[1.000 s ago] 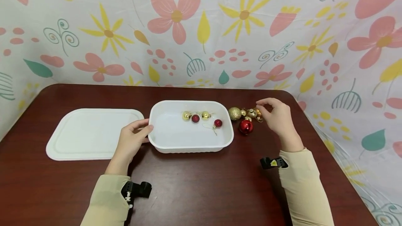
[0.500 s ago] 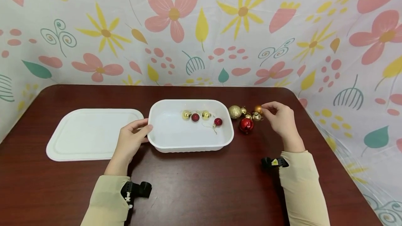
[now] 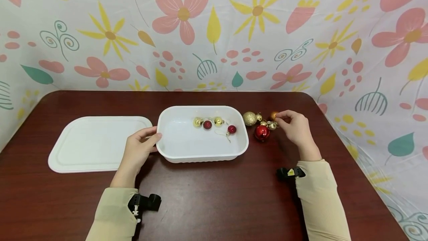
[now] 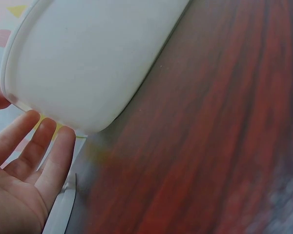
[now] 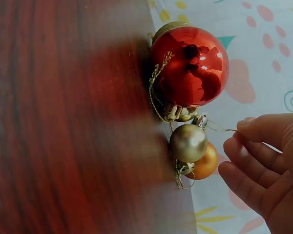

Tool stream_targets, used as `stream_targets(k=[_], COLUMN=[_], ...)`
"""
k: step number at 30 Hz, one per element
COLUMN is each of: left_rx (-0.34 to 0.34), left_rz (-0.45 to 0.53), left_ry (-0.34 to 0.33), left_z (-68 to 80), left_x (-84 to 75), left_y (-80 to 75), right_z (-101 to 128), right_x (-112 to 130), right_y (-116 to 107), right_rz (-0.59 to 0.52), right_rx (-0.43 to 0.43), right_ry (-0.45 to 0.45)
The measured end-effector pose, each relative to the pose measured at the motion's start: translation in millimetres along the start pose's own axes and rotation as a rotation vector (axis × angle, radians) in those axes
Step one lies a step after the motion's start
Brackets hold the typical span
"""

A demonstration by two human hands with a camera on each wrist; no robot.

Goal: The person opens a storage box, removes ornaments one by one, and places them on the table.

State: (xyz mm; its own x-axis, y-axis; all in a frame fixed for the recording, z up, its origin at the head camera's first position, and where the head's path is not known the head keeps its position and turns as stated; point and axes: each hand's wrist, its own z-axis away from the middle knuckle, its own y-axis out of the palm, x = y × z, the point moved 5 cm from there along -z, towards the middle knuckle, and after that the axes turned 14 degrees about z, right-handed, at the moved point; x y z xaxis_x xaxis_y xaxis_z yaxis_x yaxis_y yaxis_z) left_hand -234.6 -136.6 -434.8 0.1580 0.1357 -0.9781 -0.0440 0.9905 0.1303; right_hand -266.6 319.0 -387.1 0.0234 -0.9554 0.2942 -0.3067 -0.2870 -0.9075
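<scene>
My left hand [image 3: 139, 151] grips the left end of a white plastic box [image 3: 194, 148], thumb on the rim and fingertips against the outer wall. Inside it lie several small gold and dark red Christmas balls [image 3: 207, 125]. To its right my right hand [image 3: 295, 127] pinches a thin string between thumb and forefinger. In the right wrist view that string runs to the cap by a matte pale gold ball [image 5: 188, 143]. An orange-gold ball [image 5: 205, 162] lies beside it, partly behind my fingertips in the head view. A big shiny red ball [image 3: 262, 133] sits nearest the front.
A white lid [image 3: 97, 144] lies flat on the dark wooden table [image 3: 214, 200], left of the box. A glittery gold ball [image 3: 249, 118] rests close by the box's right end, with small gold balls [image 3: 259, 117] beside it. Flowered cloth [image 3: 214, 32] hangs behind the table.
My right hand has shifted slightly right and toward me, then a little back left. The pale gold ball has moved slightly right and forward, beside the orange-gold one. The left hand keeps its hold.
</scene>
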Motion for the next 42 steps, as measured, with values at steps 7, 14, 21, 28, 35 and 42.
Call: stream_targets(k=[7, 14, 21, 28, 35, 42], left_rx=[-0.001, -0.002, -0.005, -0.005, -0.005, -0.011], left_rz=[0.0, 0.005, 0.017, 0.029, 0.029, 0.032], left_ry=[0.0, 0.008, 0.006, 0.006, 0.008, -0.006], left_z=[1.1, -1.2, -2.4, -3.3, -4.2, -2.5], left_x=[-3.2, -4.3, -1.6, 0.5, -0.2, 0.9], left_y=[-1.5, 0.1, 1.8, 2.5, 1.7, 0.8], right_z=[0, 2, 4, 3, -2, -4], right_x=[7, 26, 61, 94, 126, 150], right_y=[-5, -13, -11, -6, -1, 7], right_rz=[-0.061, -0.12, -0.221, -0.241, -0.246, -0.198], right_rx=[0.025, 0.005, 0.03, 0.109, 0.18, 0.209], right_ry=[0.039, 0.029, -0.059, -0.107, -0.181, -0.28])
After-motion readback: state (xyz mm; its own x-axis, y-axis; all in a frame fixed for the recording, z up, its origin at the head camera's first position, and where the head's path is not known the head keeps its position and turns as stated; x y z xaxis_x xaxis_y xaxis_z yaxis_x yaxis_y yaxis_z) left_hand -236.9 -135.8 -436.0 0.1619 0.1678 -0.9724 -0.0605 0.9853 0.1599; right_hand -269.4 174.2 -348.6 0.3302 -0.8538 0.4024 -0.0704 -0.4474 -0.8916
